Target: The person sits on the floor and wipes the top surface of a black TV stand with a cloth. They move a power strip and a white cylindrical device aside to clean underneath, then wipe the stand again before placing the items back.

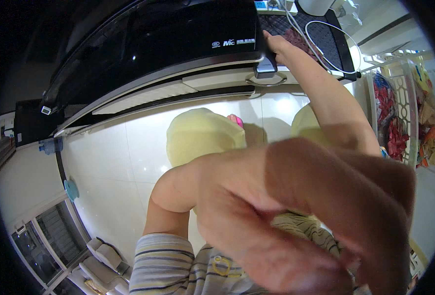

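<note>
My left hand point(295, 206) fills the foreground close to the camera, its fingers curled and partly blurred. No object shows in it, but the inside of the fingers is partly hidden. My right hand point(278, 45) reaches to the right edge of a glossy black television point(158, 44), with its fingertips hidden at or behind that edge. A crumpled burgundy cloth point(295, 38) lies beside the right wrist on a dark quilted mat point(328, 40). A small grey device point(265, 69) sits at the television's lower right corner.
A white cable point(350, 33) loops over the mat near a white power strip point(293, 8). Below the television is a white cabinet drawer with a curved handle point(267, 82). At right stands a rack point(405, 92) of packaged goods. Sofa seats point(99, 265) are lower left.
</note>
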### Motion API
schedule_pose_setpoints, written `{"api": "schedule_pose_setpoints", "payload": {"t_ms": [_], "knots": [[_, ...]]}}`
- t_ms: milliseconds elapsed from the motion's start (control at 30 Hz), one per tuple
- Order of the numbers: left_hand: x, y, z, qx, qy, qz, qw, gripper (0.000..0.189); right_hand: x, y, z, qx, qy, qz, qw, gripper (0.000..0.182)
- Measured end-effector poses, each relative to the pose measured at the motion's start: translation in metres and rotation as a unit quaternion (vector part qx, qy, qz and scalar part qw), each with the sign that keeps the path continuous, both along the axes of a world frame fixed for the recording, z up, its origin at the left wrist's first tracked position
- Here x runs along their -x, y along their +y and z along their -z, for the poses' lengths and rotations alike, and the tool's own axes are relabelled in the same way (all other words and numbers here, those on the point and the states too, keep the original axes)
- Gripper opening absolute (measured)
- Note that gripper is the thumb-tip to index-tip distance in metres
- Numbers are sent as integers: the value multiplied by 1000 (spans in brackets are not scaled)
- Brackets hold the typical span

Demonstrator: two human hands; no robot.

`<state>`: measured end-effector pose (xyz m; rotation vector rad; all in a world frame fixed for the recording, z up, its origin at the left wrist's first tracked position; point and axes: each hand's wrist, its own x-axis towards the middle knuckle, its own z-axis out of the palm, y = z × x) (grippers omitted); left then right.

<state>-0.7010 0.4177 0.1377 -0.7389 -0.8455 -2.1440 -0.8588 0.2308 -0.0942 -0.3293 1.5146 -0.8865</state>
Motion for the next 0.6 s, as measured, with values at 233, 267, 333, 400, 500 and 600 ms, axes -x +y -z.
{"api": "schedule_pose_setpoints", "payload": {"t_ms": [233,267,333,400,500,600], "knots": [[5,-2,1,-5,59,19,998,29,44,-43,75,66,62,32,995,33],[4,-4,1,-4,58,20,998,29,58,-51,86,55,39,41,997,33],[1,-8,7,-6,51,3,999,28,34,-49,79,49,20,35,998,34],[-6,-7,9,-3,42,-19,999,27,-18,-30,31,82,42,29,995,35],[2,-6,5,5,47,-1,999,27,-6,-23,24,111,74,4,991,35],[12,-5,4,11,54,20,998,26,13,-34,45,94,102,-31,990,40]]}}
